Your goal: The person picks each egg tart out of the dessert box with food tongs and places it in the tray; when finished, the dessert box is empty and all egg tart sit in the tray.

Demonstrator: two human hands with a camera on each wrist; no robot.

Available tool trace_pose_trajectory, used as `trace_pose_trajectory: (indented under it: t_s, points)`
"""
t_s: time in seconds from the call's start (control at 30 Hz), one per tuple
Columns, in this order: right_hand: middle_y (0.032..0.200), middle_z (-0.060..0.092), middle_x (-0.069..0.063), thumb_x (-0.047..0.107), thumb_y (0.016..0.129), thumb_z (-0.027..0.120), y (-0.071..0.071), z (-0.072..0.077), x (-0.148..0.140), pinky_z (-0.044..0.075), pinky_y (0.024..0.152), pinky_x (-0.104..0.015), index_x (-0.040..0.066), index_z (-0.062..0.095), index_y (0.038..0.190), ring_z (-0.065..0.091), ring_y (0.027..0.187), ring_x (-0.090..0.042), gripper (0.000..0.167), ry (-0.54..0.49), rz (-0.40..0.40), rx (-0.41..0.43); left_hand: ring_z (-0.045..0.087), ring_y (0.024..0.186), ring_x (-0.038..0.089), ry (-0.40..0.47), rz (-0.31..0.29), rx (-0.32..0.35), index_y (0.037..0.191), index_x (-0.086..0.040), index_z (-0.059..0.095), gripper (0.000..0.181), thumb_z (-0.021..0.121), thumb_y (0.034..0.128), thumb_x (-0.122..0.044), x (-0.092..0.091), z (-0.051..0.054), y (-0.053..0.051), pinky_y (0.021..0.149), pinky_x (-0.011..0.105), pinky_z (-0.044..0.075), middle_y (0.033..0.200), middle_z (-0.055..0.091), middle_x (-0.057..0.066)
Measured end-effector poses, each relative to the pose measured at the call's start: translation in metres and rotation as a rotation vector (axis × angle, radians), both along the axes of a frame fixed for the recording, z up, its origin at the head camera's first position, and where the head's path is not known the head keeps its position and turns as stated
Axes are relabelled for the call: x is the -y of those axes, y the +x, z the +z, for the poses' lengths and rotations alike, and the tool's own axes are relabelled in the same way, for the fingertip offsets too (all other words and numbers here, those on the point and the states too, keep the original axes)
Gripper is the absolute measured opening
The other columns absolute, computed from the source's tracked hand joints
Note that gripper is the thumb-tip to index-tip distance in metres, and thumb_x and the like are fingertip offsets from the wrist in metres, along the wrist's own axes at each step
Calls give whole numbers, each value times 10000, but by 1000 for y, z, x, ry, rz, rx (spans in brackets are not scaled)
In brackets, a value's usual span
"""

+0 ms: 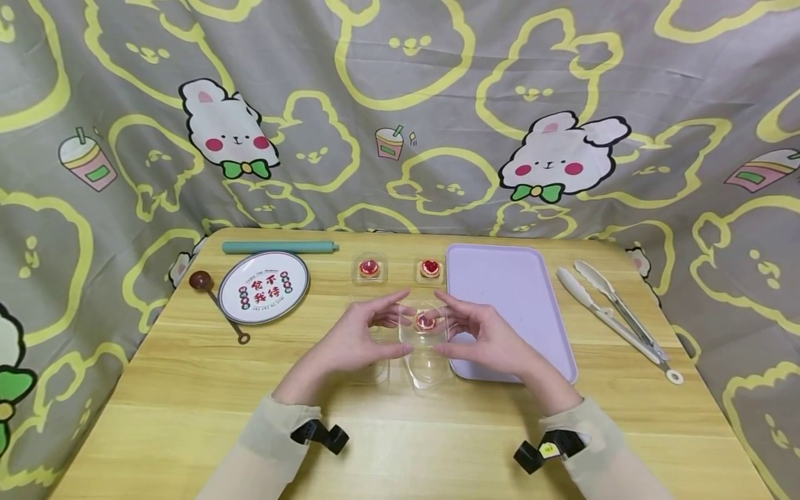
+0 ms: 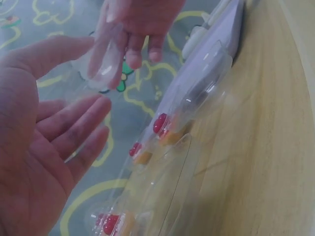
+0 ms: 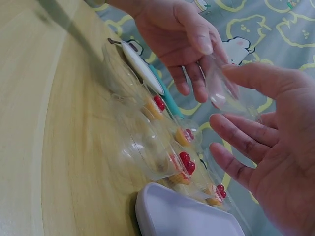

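Observation:
Between the fingertips of both hands is a clear plastic box (image 3: 221,96), raised above the table; its exact shape is hard to make out. My left hand (image 1: 362,337) holds one side with thumb and fingers. From the opposite side, my right hand (image 1: 487,337) grips it the same way. Small tarts with red tops stand beyond and below in clear plastic boxes: a back left tart (image 1: 369,267), a back right tart (image 1: 430,268) and a nearer tart (image 1: 426,321). Another tart (image 3: 157,104) is hidden behind my left hand in the head view. An opened clear lid (image 1: 426,368) extends toward me.
Right of the tarts lies a lilac tray (image 1: 506,292), partly under my right hand. Farther right are tongs (image 1: 615,316). On the left are a white plate (image 1: 264,287), a brown ladle (image 1: 219,302) and a teal rolling pin (image 1: 278,247). A patterned curtain (image 1: 431,125) hangs behind the table.

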State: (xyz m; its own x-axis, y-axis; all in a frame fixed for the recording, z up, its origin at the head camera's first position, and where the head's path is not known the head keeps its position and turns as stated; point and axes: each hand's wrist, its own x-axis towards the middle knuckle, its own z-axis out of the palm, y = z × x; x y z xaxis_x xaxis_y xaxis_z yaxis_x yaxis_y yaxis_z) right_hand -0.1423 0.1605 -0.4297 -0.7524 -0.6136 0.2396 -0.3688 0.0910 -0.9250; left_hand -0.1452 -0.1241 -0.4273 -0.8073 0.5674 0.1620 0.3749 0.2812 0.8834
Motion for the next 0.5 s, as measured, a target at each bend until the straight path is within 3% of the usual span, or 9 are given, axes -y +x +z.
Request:
trace_pose_trajectory:
  t_s: [0.17,0.3,0.5]
  points:
    - [1234,735,-181,27,842,894,0,2,5,612,897,-416,-57,425,1575,708,1012,-433,874,57,-37,25,687,1190,214,-38,1,16,1581,-69,480,871,920,837,-173,5,1,1,1095,397,505,1338,713,16]
    - [1213,746,-173,69,820,925,0,5,11,601,911,-486,-55,451,1562,719,1024,-378,889,91,-54,40,676,1215,240,-54,2,26,1594,-104,474,887,924,839,-224,13,4,2,1113,426,491,1352,705,-12]
    - [1227,753,-136,134,807,948,-4,8,27,604,914,-411,-48,493,1539,723,1026,-274,882,127,-45,0,664,1237,216,-95,41,37,1591,-186,500,884,935,830,-303,31,5,4,1122,433,478,1327,715,-67]
